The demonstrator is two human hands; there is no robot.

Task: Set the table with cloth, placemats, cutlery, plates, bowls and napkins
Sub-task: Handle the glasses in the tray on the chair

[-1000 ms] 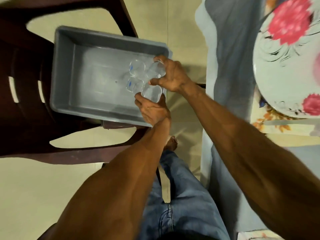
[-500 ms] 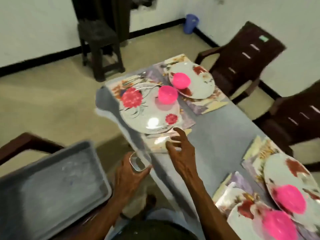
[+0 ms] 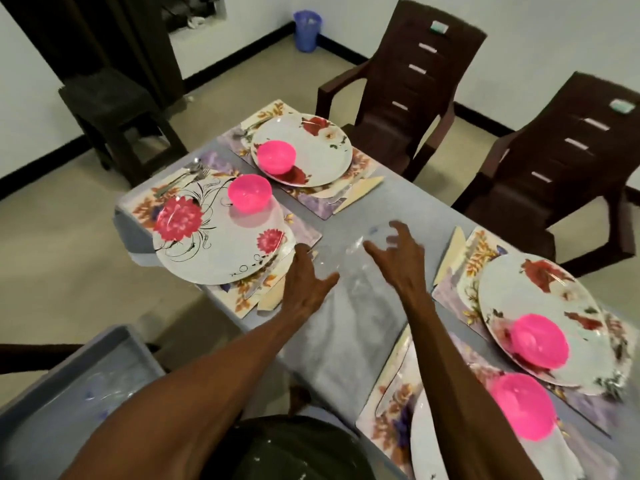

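Note:
A grey cloth covers the table. Floral placemats lie at its places, each with a flowered plate and a pink bowl. Cutlery lies at the far-left setting. Over the middle of the cloth, my left hand grips a clear glass by its fingertips. My right hand curls around blurred clear glasses just above the cloth. Folded cream napkins rest beside the mats.
A grey plastic tub sits on a chair at lower left with something clear left in it. Two brown plastic chairs stand along the table's far side. A dark stool and a blue bin stand on the floor beyond.
Both hands lifted clear glasses out of the grey tub, then swung right and forward over the table. They now hover at the middle of the cloth.

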